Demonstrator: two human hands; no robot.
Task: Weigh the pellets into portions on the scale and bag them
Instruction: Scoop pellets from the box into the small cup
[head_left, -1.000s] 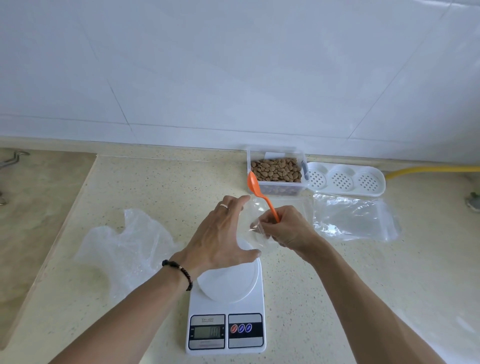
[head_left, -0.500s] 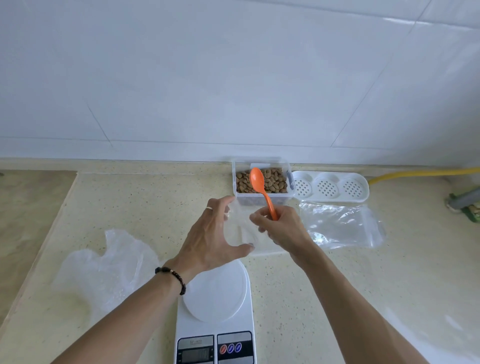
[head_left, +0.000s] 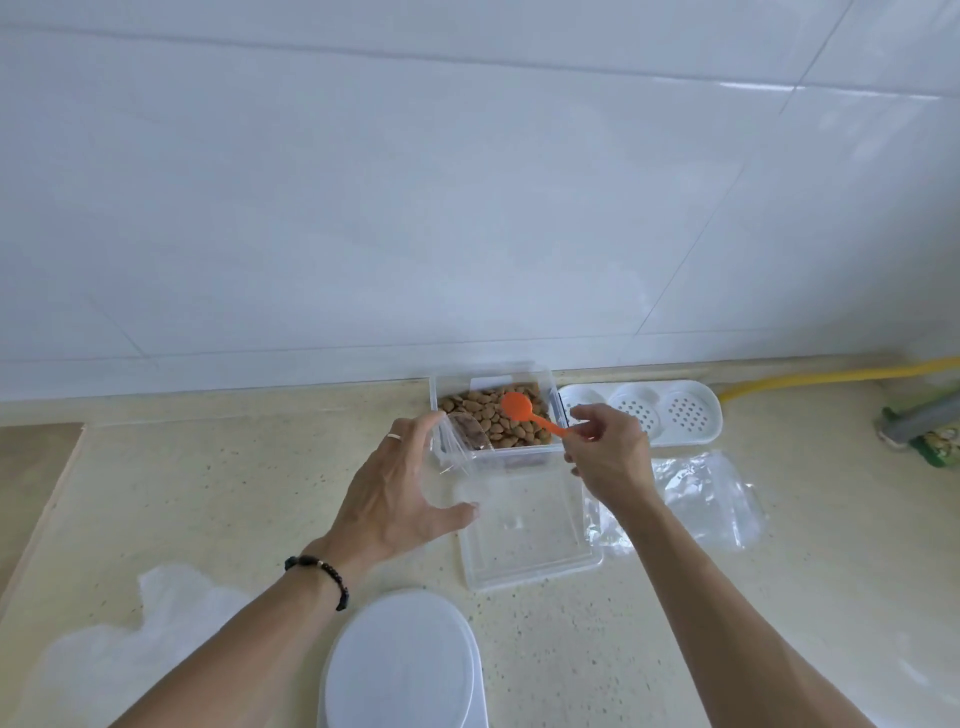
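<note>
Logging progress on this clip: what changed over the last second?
The right hand let go of the small clear bag and carried the orange spoon out over the pellets. The left hand alone holds the bag, beside the container. Scale platform still bare.

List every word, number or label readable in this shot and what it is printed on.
None can be read.
Green packet at the right edge: printing too blurred and cut off to read.
Scale: only its white platform shows; the display is out of frame.
Clear bags, pellet container, orange spoon, white tray: no lettering visible.
</note>
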